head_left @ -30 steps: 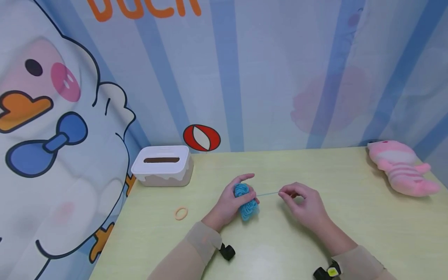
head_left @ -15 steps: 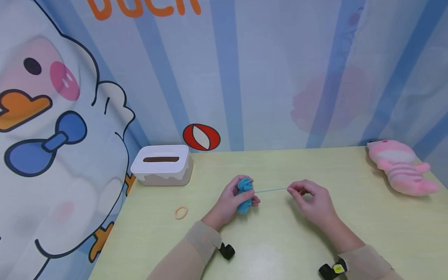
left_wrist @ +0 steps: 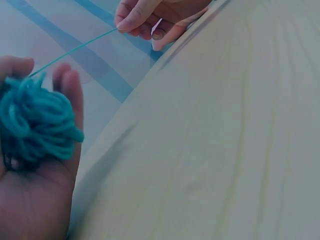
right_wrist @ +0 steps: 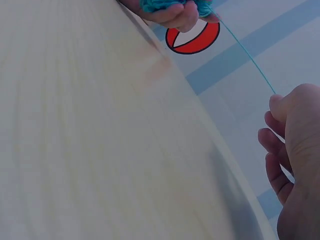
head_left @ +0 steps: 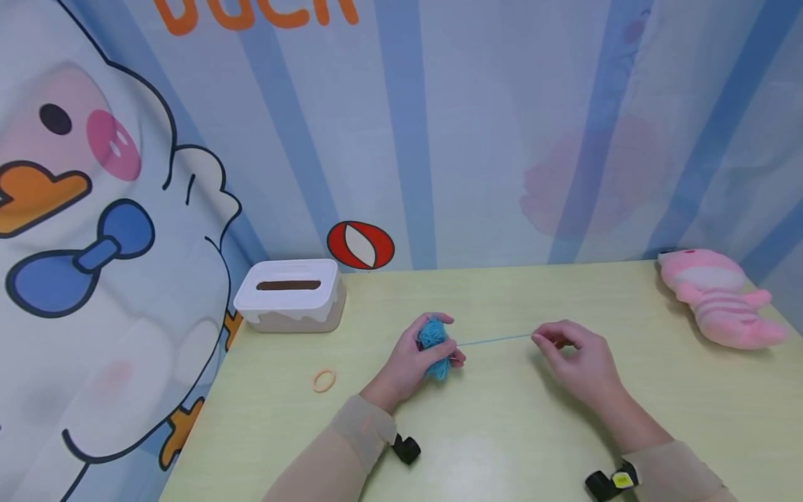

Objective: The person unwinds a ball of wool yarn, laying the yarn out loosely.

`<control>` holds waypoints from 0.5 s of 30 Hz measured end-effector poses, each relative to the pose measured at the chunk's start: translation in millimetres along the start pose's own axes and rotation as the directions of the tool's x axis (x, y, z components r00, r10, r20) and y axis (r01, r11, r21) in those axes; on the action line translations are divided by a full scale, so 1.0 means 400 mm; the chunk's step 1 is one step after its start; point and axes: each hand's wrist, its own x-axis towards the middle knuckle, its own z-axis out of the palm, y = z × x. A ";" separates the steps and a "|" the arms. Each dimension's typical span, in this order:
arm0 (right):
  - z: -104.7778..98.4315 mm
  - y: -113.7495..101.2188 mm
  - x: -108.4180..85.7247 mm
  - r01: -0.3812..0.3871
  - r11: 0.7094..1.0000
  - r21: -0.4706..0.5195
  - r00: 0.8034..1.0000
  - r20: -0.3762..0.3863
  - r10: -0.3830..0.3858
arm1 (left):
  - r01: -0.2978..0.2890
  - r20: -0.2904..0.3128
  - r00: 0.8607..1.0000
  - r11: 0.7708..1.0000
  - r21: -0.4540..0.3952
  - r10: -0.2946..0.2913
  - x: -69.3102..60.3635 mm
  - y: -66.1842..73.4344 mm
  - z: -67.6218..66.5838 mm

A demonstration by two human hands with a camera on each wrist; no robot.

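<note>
My left hand (head_left: 409, 362) grips a small bundle of blue yarn (head_left: 433, 335), with the thumb lying across its front. In the left wrist view the yarn bundle (left_wrist: 37, 122) sits in the palm, its loops bulging out. A single yarn strand (head_left: 495, 340) runs taut from the bundle to my right hand (head_left: 580, 362), which pinches it between thumb and forefinger. The right wrist view shows the strand (right_wrist: 250, 57) stretching to the right hand (right_wrist: 302, 135), whose other fingers are curled. Both hands are held above the table.
A white-lidded tissue box (head_left: 290, 300) stands at the table's back left. A peach-coloured ring (head_left: 323, 381) lies left of the left hand. A pink plush toy (head_left: 718, 300) lies at the back right. The pale wooden table (head_left: 489, 432) meets a printed curtain (head_left: 489, 139) behind.
My right hand has moved right, away from the left, and the strand between them has grown longer. The yarn bundle has turned within the left hand.
</note>
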 end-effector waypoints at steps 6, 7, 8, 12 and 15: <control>-0.023 0.017 -0.001 -0.011 1.000 -0.022 1.000 -0.008 0.011 | 0.007 -0.024 1.000 1.000 0.011 -0.007 0.003 -0.003 -0.003; -0.026 0.020 -0.001 -0.013 1.000 -0.025 1.000 -0.009 0.013 | 0.005 -0.028 1.000 1.000 0.017 -0.005 0.004 -0.003 -0.003; -0.030 0.022 -0.001 -0.017 1.000 -0.026 1.000 -0.010 0.017 | 0.002 -0.029 1.000 1.000 0.018 -0.002 0.004 -0.003 -0.004; -0.045 0.027 -0.003 -0.017 1.000 -0.024 1.000 -0.023 0.017 | -0.008 -0.023 1.000 1.000 0.000 0.008 0.002 -0.003 -0.006; -0.053 0.030 -0.004 -0.018 1.000 -0.019 0.999 -0.029 0.017 | -0.011 0.001 1.000 0.999 -0.040 0.011 0.001 -0.004 -0.008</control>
